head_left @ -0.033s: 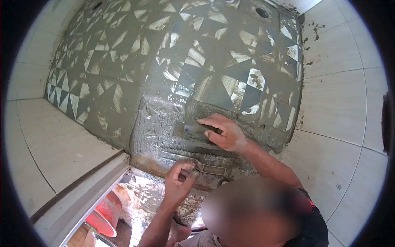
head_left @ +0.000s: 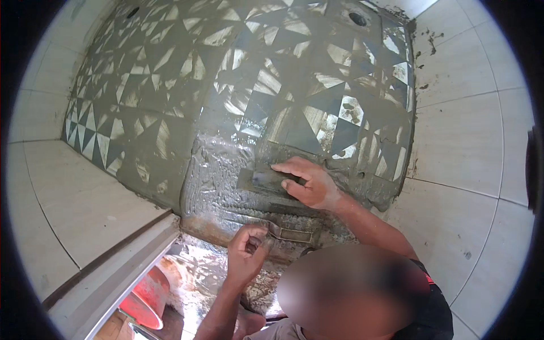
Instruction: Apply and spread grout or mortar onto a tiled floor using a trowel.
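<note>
My right hand [head_left: 309, 182] lies low over the wet mortar, index finger and thumb stretched apart. Its fingertips touch or hover just above a dark, wet, flat rectangular piece [head_left: 267, 179], partly hidden under the hand. Closer to me, my left hand [head_left: 247, 249] has its fingers curled and pinched beside a thin metal strip [head_left: 273, 229]. What sits inside that pinch is hidden by the fingers. A narrow rectangular outline [head_left: 296, 235] adjoins the strip on its right. Around both hands spreads a ridged bed of grey mortar [head_left: 215, 164].
Patterned floor tiles [head_left: 331, 133] smeared with grey cement stretch away beyond my hands. A round drain hole [head_left: 358, 18] lies at the far right. Pale wall tiles [head_left: 459, 141] rise on both sides. A red bucket [head_left: 148, 300] stands past the door frame [head_left: 113, 266] at lower left.
</note>
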The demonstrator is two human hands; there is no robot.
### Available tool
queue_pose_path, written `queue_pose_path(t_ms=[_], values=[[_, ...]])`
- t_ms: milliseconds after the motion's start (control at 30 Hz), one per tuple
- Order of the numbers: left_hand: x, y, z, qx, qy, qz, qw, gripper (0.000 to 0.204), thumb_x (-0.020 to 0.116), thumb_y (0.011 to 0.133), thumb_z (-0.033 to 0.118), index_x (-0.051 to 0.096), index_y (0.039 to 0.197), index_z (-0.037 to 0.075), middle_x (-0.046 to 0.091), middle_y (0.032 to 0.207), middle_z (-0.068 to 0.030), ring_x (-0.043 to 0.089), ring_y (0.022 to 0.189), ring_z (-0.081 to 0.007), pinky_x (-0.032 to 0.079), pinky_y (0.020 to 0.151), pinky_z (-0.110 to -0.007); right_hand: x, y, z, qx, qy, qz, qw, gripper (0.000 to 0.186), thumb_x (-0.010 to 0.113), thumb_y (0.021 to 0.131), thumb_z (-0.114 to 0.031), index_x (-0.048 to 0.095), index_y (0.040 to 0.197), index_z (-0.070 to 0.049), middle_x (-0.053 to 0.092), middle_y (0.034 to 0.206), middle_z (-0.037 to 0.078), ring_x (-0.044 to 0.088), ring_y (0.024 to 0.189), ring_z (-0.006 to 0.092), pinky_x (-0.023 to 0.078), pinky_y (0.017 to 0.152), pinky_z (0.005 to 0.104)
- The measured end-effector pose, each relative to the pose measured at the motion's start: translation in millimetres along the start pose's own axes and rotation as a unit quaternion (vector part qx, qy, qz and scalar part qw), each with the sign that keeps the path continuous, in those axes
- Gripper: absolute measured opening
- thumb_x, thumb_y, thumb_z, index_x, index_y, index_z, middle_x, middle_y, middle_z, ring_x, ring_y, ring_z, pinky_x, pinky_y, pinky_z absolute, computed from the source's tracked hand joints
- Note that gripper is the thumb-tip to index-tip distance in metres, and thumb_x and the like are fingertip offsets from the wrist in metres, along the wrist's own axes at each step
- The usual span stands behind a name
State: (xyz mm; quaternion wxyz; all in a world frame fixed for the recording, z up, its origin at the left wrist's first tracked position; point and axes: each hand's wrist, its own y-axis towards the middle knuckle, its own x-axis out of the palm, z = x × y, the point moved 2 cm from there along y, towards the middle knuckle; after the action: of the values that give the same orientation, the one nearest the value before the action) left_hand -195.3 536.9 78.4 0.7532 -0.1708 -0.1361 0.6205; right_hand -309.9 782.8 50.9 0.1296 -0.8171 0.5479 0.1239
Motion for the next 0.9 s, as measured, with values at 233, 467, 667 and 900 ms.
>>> queue_pose_path(t_ms=[233,467,667,900], values=[[-13,-26,-10,0.006,0.019,0.031,0.999,0.026,0.08,0.094,0.009,0.07,0.118,0.005,0.072,0.119,-0.0026,0.063,0.082,-0.0064,0.05,0.071,-0.023,-84,59,37,0.137,0.066,0.212,0.965,0.043,0.065,0.098,-0.015,0.07,0.139,-0.004,0.074,0.107,0.003,0.065,0.092,0.0121,0.054,0.085,0.0316],[-17,-34,-14,-0.027,0.036,0.039,0.998,0.027,0.079,0.096,0.009,0.069,0.121,0.004,0.071,0.123,-0.0051,0.065,0.086,-0.008,0.052,0.074,-0.024,-185,120,119,0.139,0.148,0.379,0.903,0.042,0.069,0.095,-0.022,0.075,0.133,-0.004,0.071,0.098,0.0,0.061,0.086,0.0092,0.049,0.079,0.0267],[-12,-31,-14,-0.03,0.026,0.052,0.998,0.028,0.079,0.097,0.01,0.069,0.122,0.003,0.071,0.121,-0.0042,0.065,0.087,-0.0078,0.052,0.075,-0.024,-152,136,107,0.146,0.117,0.309,0.932,0.042,0.069,0.095,-0.024,0.076,0.132,-0.004,0.074,0.104,0.003,0.064,0.091,0.0125,0.051,0.086,0.0293],[-14,-27,-16,-0.03,0.034,0.044,0.998,0.027,0.077,0.099,0.013,0.069,0.123,0.003,0.07,0.118,-0.0042,0.066,0.088,-0.01,0.054,0.078,-0.026,-50,91,53,0.078,0.011,0.104,0.991,0.044,0.068,0.098,-0.025,0.071,0.135,-0.002,0.077,0.116,0.015,0.07,0.106,0.0197,0.054,0.094,0.0353]])
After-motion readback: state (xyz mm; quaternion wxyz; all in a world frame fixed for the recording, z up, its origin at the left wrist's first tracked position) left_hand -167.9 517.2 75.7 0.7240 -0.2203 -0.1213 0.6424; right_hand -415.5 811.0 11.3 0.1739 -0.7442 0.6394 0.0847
